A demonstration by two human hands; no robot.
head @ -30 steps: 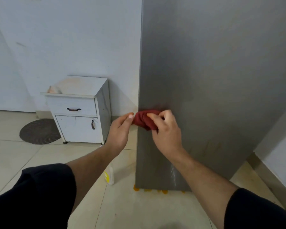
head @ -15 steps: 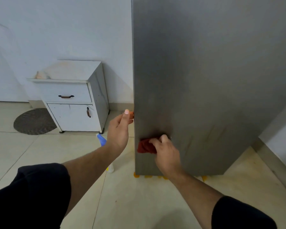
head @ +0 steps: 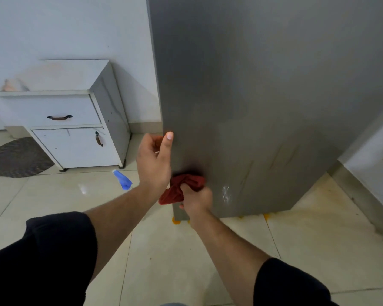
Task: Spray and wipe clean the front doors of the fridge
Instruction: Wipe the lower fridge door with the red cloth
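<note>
I could read no writing, brand, number or sign. The grey fridge door point(head: 263, 96) bore none that I could make out, and the spray bottle point(head: 122, 182), low to the left of the fridge door, was too blurred to show any label.

Short black fabric sleeves are worn on both arms. The left sleeve point(head: 42, 257) is seen below and left of the grey metal fridge door point(head: 274, 96), and the right sleeve point(head: 292, 283) directly below it. The forearms are left uncovered down to the left hand point(head: 153, 164) and the right hand point(head: 197, 199). A short, trimmed nail is shown on the left thumb.
</note>
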